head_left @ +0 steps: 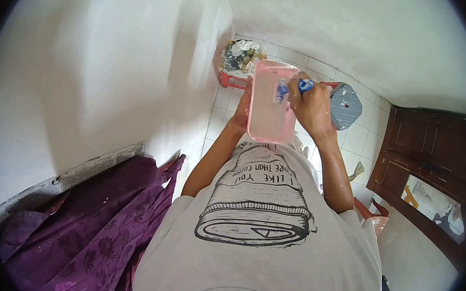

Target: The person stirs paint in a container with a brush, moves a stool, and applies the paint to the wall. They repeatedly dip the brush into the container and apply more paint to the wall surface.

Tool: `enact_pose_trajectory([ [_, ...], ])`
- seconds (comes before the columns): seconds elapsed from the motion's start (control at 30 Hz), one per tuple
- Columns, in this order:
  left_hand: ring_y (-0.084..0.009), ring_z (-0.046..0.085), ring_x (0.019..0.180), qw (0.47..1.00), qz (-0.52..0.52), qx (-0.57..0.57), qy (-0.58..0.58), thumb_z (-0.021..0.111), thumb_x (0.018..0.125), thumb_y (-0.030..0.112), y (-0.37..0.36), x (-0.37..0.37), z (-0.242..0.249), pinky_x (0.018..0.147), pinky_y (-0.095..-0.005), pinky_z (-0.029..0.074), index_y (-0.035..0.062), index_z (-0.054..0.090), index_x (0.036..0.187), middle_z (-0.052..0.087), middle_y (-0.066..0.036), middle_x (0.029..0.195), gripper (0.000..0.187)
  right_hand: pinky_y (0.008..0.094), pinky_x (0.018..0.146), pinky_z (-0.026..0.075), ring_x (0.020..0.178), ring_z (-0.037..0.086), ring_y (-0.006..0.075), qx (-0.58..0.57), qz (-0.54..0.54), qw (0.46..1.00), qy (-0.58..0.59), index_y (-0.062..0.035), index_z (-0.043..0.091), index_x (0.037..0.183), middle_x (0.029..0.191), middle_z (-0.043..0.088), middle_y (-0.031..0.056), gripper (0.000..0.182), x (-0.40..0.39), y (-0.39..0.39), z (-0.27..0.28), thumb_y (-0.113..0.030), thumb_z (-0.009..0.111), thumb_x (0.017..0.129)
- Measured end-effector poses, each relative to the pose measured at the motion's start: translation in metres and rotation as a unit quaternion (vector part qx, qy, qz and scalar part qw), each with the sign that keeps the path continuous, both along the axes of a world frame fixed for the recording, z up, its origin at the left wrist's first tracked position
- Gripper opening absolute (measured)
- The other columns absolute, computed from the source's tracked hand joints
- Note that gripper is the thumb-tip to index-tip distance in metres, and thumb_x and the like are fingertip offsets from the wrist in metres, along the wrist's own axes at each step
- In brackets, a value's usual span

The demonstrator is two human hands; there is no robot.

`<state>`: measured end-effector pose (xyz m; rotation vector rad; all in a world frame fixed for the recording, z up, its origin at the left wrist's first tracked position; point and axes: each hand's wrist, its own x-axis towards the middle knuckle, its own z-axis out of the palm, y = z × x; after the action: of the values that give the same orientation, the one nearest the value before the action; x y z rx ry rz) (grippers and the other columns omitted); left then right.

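Note:
A pink rectangular tub (255,109) with whitish contents is held up in front of my chest. My left hand (242,110) grips its left side, the fingers partly hidden by the tub. Over the tub's upper right part, my right hand (308,103) is closed round the handle of a blue brush (282,90). The brush's blue-and-white head is over or in the whitish contents; its exact depth cannot be made out.
A red stool (232,81) bearing a cluttered container stands by the wall beyond the tub. A grey stool top (346,108) is at the right, near a dark wooden cabinet (425,141). Purple cloth (96,217) hangs over a ledge at lower left.

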<state>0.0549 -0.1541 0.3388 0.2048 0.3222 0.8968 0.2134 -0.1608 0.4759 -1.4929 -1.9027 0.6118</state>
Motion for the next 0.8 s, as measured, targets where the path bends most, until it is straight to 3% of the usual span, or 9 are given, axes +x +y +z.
enact_pose_trajectory([
  [0.1, -0.0231, 0.059, 0.123, 0.998, 0.002, -0.033, -0.047, 0.034, 0.102, 0.064, 0.002, -0.006, 0.007, 0.104, -0.0408, 0.051, 0.0147, 0.037, 0.152, 0.054, -0.007, 0.141, 0.070, 0.0471, 0.059, 0.052, 0.063, 0.064, 0.0432, -0.015, -0.007, 0.999, -0.035, 0.0021, 0.059, 0.089, 0.069, 0.062, 0.0230, 0.009, 0.004, -0.010, 0.003, -0.006, 0.061, 0.089],
  [0.2, -0.0225, 0.057, 0.125, 0.998, -0.013, 0.008, -0.060, 0.037, 0.103, 0.058, 0.006, -0.011, -0.002, 0.104, -0.0425, 0.051, 0.0145, 0.039, 0.150, 0.055, -0.006, 0.139, 0.064, 0.0442, 0.056, 0.049, 0.058, 0.062, 0.0380, 0.011, 0.096, 0.994, 0.053, -0.0003, 0.059, 0.086, 0.067, 0.059, 0.0208, 0.010, -0.013, -0.017, 0.002, -0.007, 0.060, 0.093],
  [0.3, -0.0221, 0.057, 0.126, 0.996, -0.030, 0.034, -0.070, 0.040, 0.104, 0.053, 0.007, -0.005, -0.005, 0.104, -0.0436, 0.051, 0.0144, 0.041, 0.149, 0.055, -0.005, 0.138, 0.059, 0.0489, 0.059, 0.051, 0.067, 0.064, 0.0435, -0.015, 0.043, 0.999, 0.028, 0.0000, 0.061, 0.090, 0.070, 0.062, 0.0232, 0.009, -0.021, -0.006, 0.002, -0.009, 0.062, 0.090],
  [0.43, -0.0248, 0.059, 0.123, 0.999, -0.005, -0.030, -0.032, 0.035, 0.099, 0.068, 0.008, 0.007, 0.012, 0.103, -0.0424, 0.052, 0.0155, 0.039, 0.151, 0.054, -0.008, 0.141, 0.074, 0.0490, 0.056, 0.049, 0.064, 0.063, 0.0445, 0.015, -0.045, 0.999, 0.027, 0.0023, 0.060, 0.089, 0.069, 0.063, 0.0231, 0.014, -0.001, 0.011, 0.006, -0.011, 0.062, 0.092],
  [0.5, -0.0252, 0.060, 0.121, 0.994, 0.010, 0.031, -0.104, 0.035, 0.099, 0.068, 0.006, 0.000, 0.027, 0.102, -0.0427, 0.053, 0.0157, 0.039, 0.151, 0.055, -0.008, 0.141, 0.074, 0.0485, 0.055, 0.049, 0.062, 0.063, 0.0443, 0.035, -0.032, 0.999, -0.006, 0.0032, 0.060, 0.087, 0.067, 0.062, 0.0236, 0.015, 0.006, 0.006, 0.010, -0.011, 0.062, 0.093],
  [0.57, -0.0260, 0.057, 0.125, 0.995, 0.013, 0.006, -0.097, 0.037, 0.098, 0.068, 0.008, -0.005, 0.021, 0.103, -0.0442, 0.052, 0.0149, 0.038, 0.151, 0.053, -0.008, 0.142, 0.075, 0.0482, 0.054, 0.049, 0.062, 0.063, 0.0443, -0.057, -0.015, 0.998, 0.015, 0.0025, 0.059, 0.088, 0.067, 0.061, 0.0240, 0.013, 0.003, -0.008, 0.014, -0.009, 0.062, 0.093],
  [0.7, -0.0278, 0.054, 0.129, 0.998, -0.002, 0.036, -0.058, 0.038, 0.097, 0.070, 0.010, -0.006, -0.006, 0.104, -0.0457, 0.051, 0.0142, 0.036, 0.151, 0.051, -0.008, 0.142, 0.078, 0.0424, 0.053, 0.048, 0.055, 0.061, 0.0389, 0.002, 0.035, 0.998, 0.051, -0.0001, 0.060, 0.087, 0.062, 0.059, 0.0182, 0.012, -0.019, -0.011, -0.002, -0.009, 0.058, 0.095],
  [0.73, -0.0267, 0.055, 0.128, 0.993, -0.020, 0.024, -0.118, 0.038, 0.100, 0.064, 0.006, -0.004, -0.004, 0.105, -0.0458, 0.050, 0.0144, 0.036, 0.152, 0.051, -0.008, 0.143, 0.071, 0.0479, 0.058, 0.049, 0.064, 0.062, 0.0445, -0.018, 0.047, 0.997, 0.059, 0.0014, 0.058, 0.090, 0.069, 0.061, 0.0243, 0.011, -0.019, -0.004, -0.006, -0.008, 0.062, 0.092],
  [0.8, -0.0253, 0.059, 0.123, 0.998, -0.008, -0.011, -0.067, 0.035, 0.101, 0.064, 0.003, 0.005, 0.001, 0.102, -0.0440, 0.052, 0.0142, 0.039, 0.150, 0.054, -0.008, 0.140, 0.070, 0.0481, 0.057, 0.049, 0.064, 0.062, 0.0448, 0.010, 0.011, 0.999, 0.041, 0.0017, 0.058, 0.089, 0.069, 0.061, 0.0248, 0.010, -0.015, 0.009, -0.003, -0.008, 0.062, 0.092],
])
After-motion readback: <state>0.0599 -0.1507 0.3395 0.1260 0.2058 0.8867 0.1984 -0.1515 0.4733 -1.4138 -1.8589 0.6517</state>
